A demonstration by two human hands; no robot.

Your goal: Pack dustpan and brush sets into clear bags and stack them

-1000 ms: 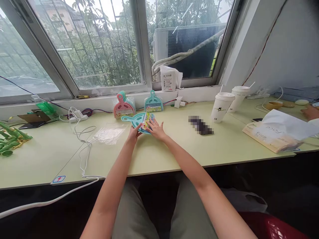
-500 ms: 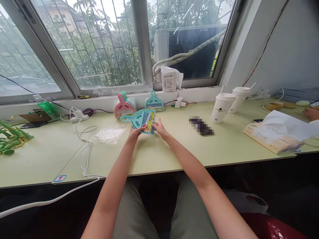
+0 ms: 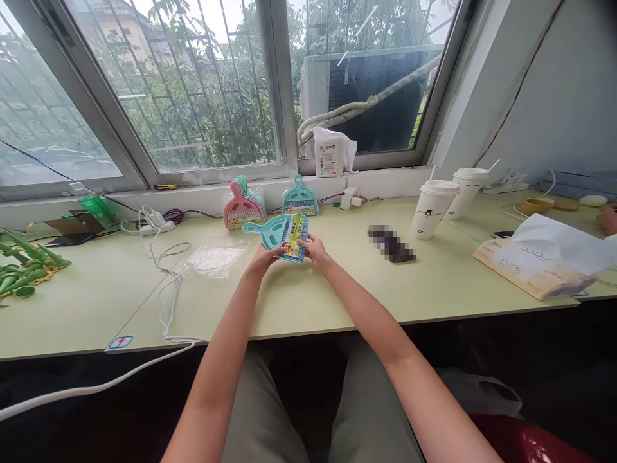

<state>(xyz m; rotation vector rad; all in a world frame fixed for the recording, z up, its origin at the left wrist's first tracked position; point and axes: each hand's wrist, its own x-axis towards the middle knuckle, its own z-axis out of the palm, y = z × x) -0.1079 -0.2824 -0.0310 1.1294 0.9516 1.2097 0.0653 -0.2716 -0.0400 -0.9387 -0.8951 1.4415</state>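
Observation:
Above the table I hold a teal dustpan and brush set (image 3: 274,233) with a yellow-green printed label, its handle pointing left. My left hand (image 3: 265,257) grips its lower edge, thumb on the front. On the right side, my right hand (image 3: 315,249) is closed on the edge by the label. Behind it, a stack of pink and teal dustpan sets (image 3: 242,207) leans on the wall under the window. Another teal dustpan set (image 3: 299,198) stands just right of that stack. A flat clear plastic bag (image 3: 215,258) lies on the table left of my hands.
White cables (image 3: 166,302) run over the table (image 3: 332,302) on the left, near a green plant (image 3: 29,270). To the right are a pixelated dark object (image 3: 391,243), two white cups (image 3: 434,209) (image 3: 466,190) and a tissue pack (image 3: 533,263). Another person's hand (image 3: 607,220) shows at far right.
The dustpan set has turned slightly in my hands and shifted a little to the right. Both hands keep their hold, and the whole view has moved slightly.

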